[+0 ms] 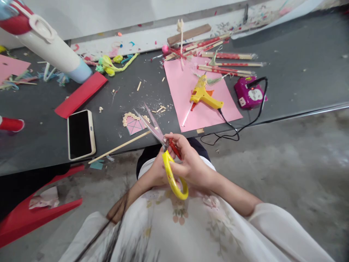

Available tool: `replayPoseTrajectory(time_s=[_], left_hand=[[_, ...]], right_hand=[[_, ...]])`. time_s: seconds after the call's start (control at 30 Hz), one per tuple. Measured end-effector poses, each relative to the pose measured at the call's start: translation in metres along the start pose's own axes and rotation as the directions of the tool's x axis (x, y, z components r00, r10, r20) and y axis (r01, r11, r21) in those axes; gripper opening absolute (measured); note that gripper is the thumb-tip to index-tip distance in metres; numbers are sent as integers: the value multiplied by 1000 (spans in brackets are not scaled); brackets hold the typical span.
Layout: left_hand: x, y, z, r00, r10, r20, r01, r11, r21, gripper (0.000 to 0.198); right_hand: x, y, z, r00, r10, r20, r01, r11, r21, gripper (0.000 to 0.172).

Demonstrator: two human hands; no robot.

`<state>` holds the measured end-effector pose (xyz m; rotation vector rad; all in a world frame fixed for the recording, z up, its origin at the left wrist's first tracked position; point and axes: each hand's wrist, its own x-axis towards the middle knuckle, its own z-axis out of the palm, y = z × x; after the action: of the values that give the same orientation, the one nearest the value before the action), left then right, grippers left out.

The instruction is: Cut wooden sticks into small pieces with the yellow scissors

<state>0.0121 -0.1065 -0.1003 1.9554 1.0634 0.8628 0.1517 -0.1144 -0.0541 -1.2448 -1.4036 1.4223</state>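
Note:
My right hand [188,162] is closed round the handles of a pair of scissors [170,171] with a yellow loop and red grip. The blades are spread and point up and left over the table edge. My left hand [155,171] sits beside and partly behind the scissors, fingers curled; it seems to pinch the end of a thin wooden stick [120,146] that runs left along the table edge. Just beyond the blades lies a small pink paper piece with a beaded rim [133,123].
On the dark table [300,54]: a phone [81,134], red paper strip [81,94], pink sheet [180,91] with a yellow glue gun [204,95], a purple socket block [249,95] with black cord, bundled sticks [229,56], a white-and-blue cylinder [54,51]. Red stool [32,214] at lower left.

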Motion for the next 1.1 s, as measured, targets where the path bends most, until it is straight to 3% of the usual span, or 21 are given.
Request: replayPoseTrajectory(time_s=[0.1,0.2,0.23,0.33,0.43,0.5,0.67,0.97,1.1], left_hand=[[-2,-6,-11,991,28,133,-4,984,-181,83],[-6,-7,-27,998,0,67,13,981,-195,74],[-7,-6,-33,999,-3,35,8,988,-157,62],[-5,2,-48,982,145,-119,-138,988,70,26],[3,8,-54,909,265,-322,-138,919,368,15],[9,7,-54,888,271,-373,-73,881,467,16],[14,2,-49,940,203,-275,-48,876,480,11],[10,5,-45,938,195,-286,-48,893,448,17],[9,8,-46,947,156,-281,-22,904,428,23]], right_hand=[[-1,-2,-11,1000,-12,0,12,1000,-26,62],[-2,-1,-23,1000,-2,-11,0,988,-152,63],[-2,-1,-26,1000,7,-21,-12,979,-202,64],[-2,-1,-33,999,25,-34,-35,951,-307,65],[-3,-1,-34,1000,25,-18,-30,935,-354,64],[-4,-1,-33,1000,19,-5,-20,929,-370,64],[-5,1,-33,1000,9,13,-3,923,-385,66],[-6,3,-38,998,-6,62,30,922,-387,68],[-7,-1,-40,992,-62,108,99,922,-375,67]])
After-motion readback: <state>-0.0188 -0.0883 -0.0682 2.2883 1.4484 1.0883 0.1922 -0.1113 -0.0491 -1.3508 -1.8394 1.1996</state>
